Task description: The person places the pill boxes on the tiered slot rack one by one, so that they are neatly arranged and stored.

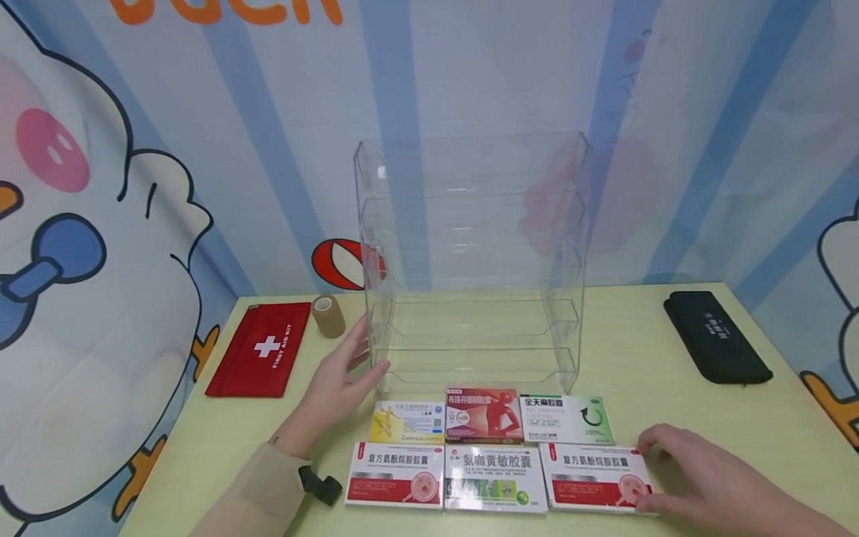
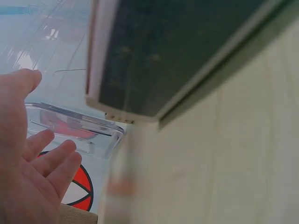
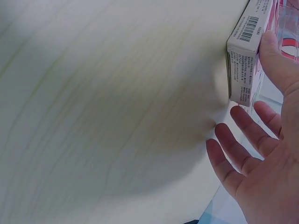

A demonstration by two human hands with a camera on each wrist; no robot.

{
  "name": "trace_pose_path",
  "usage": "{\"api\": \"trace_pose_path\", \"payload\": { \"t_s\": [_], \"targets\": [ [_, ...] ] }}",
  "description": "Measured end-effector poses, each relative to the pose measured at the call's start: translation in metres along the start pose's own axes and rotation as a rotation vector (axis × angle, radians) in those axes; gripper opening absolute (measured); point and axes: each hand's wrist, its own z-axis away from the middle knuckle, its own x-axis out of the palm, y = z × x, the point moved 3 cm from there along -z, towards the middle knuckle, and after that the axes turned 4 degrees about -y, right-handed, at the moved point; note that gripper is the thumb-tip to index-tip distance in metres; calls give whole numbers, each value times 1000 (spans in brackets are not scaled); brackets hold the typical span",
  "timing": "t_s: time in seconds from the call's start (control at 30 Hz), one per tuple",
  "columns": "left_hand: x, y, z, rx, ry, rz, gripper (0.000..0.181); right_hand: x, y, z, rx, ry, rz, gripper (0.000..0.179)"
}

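A tall clear plastic rack (image 1: 470, 363) with several tiers stands in the middle of the table. My left hand (image 1: 345, 369) is at its lower left side, thumb toward the front and fingers partly behind the side wall; in the left wrist view the hand (image 2: 32, 163) has its fingers spread. In front of the rack lie two rows of medicine boxes. My right hand (image 1: 698, 473) is at the right end of the front-right red and white medicine box (image 1: 597, 477). In the right wrist view the thumb lies along this box (image 3: 243, 70), the other fingers loosely extended.
Beside the front-right box are a green and white box (image 1: 495, 479) and another red and white box (image 1: 396, 475). Behind them lie yellow (image 1: 407, 422), red (image 1: 482, 415) and white-green (image 1: 566, 419) boxes. A red first aid pouch (image 1: 258, 350), tape roll (image 1: 329, 317) and black case (image 1: 718, 337) flank the rack.
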Motion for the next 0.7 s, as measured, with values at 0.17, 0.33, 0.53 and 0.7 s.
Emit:
{"api": "trace_pose_path", "payload": {
  "t_s": [0.17, 0.33, 0.53, 0.7],
  "targets": [
    [2, -4, 1, -23, -5, 11, 91, 0, -1, 0, 6, -7, -41, 77],
    [2, -7, 2, -48, -3, 18, 88, 1, -2, -2, 19, -10, -61, 81],
    [3, -13, 3, -86, -7, 27, 85, 0, -3, -1, 18, -4, -71, 88],
    [6, -24, 4, -145, -21, 95, 84, 0, -5, -1, 20, -6, -102, 82]
  ]
}}
